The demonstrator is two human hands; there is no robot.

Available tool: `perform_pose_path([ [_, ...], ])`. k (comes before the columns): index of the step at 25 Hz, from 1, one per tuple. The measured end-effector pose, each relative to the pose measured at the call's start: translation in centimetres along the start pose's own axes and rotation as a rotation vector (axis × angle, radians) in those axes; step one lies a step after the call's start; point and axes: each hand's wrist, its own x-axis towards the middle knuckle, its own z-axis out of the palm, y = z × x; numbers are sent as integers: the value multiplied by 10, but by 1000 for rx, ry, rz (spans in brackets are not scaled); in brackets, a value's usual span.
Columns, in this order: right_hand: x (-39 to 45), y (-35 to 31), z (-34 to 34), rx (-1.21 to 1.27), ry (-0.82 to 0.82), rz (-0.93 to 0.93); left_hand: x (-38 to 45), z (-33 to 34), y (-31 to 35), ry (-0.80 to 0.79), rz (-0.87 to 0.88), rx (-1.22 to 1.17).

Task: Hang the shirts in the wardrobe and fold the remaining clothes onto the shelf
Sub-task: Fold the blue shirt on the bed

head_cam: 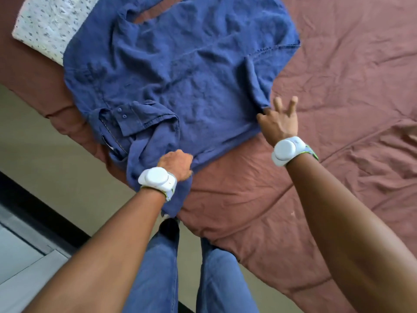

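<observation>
We see a crumpled blue button-up linen shirt (180,71) spread flat on a rumpled reddish-brown bedspread (327,109), filling the upper middle of the view, its collar and two small buttons bunched toward seven o'clock of the garment's middle. Our left hand (174,162) sits at the shirt's near edge, at about six o'clock of the cloth; its fingers are curled down and closed on a gathered fold of the blue fabric, part of which hangs over the bed's edge beneath the wrist. Our right hand (278,119) lies at roughly four o'clock of the shirt, at its lower right corner, where the thumb and forefinger pinch the hem while two other fingers stick up straight and apart. So the garment lies ahead of both hands, stretching away toward twelve o'clock, and each hand touches it at one end of the near hem. Each wrist carries a white rounded plastic band, the left one (158,179) and the right one (287,150). At eleven o'clock a white pillow with a small dark floral print (45,26) lies partly under the shirt's far left edge. Below, at six o'clock, our legs in blue denim jeans (162,267) stand against the bed, over a beige floor (56,159).
</observation>
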Motion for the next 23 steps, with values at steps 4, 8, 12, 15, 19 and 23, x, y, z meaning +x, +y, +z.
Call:
perform_pose_path([
  [4, -17, 20, 12, -168, -134, 231, -8, 12, 4, -481, 141, 31],
  [8, -28, 54, 40, 55, -161, 318, -8, 26, -5, -604, 98, 41],
  [12, -16, 52, 54, 789, -46, 718, 1, 8, -35, -509, 116, -79],
  [15, 4, 37, 53, 1303, -100, 1070, 8, 0, -39, -187, 198, -380],
  [19, 23, 22, 34, 2042, -89, 1261, 18, -6, -54, -183, 225, -488],
  [23, 37, 24, 14, 2205, 75, 1298, 19, -16, -75, -375, 194, -603],
])
